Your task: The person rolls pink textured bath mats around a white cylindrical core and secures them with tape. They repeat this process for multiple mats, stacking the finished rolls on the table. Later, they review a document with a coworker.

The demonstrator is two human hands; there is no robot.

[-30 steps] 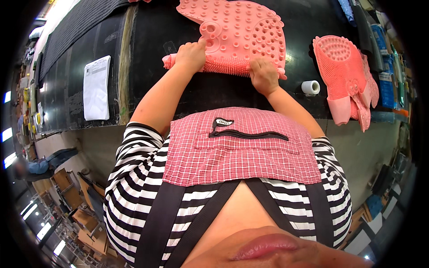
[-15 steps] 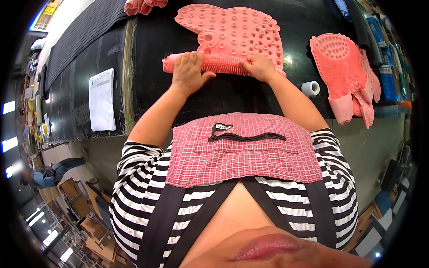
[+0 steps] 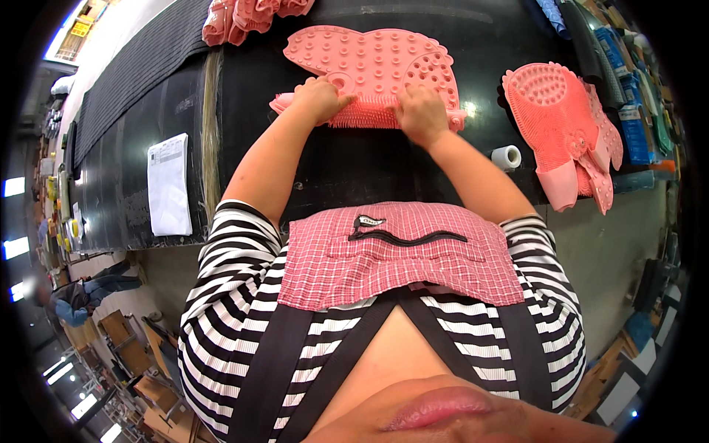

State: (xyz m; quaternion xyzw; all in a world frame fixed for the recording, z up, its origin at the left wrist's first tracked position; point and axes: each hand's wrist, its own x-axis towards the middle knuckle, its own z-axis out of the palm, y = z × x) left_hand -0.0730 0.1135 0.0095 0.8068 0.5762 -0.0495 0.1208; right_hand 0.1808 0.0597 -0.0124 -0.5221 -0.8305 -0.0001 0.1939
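Note:
A pink rubber bath mat [image 3: 373,55] lies on the black table with its suction cups facing up. Its near edge is rolled over, and short bristles show on the outside of the roll. My left hand [image 3: 319,100] curls over the roll toward its left end, thumb pointing inward. Farther right, my right hand [image 3: 425,116] grips the same roll with bent fingers. Beyond the hands the far part of the mat still lies flat. Both sets of fingertips are partly hidden.
More pink mats [image 3: 554,111] are stacked at the right, overhanging the table edge. Several rolled pink mats [image 3: 255,16] lie at the far left. A white tape roll [image 3: 507,157], paper sheets [image 3: 168,184] and a ribbed black mat [image 3: 148,70] are on the table [image 3: 354,162].
The roll has advanced away from me over the flat part of the mat. My hands have moved closer together, and the left fingers, flatter before, now curl. The view has shifted slightly.

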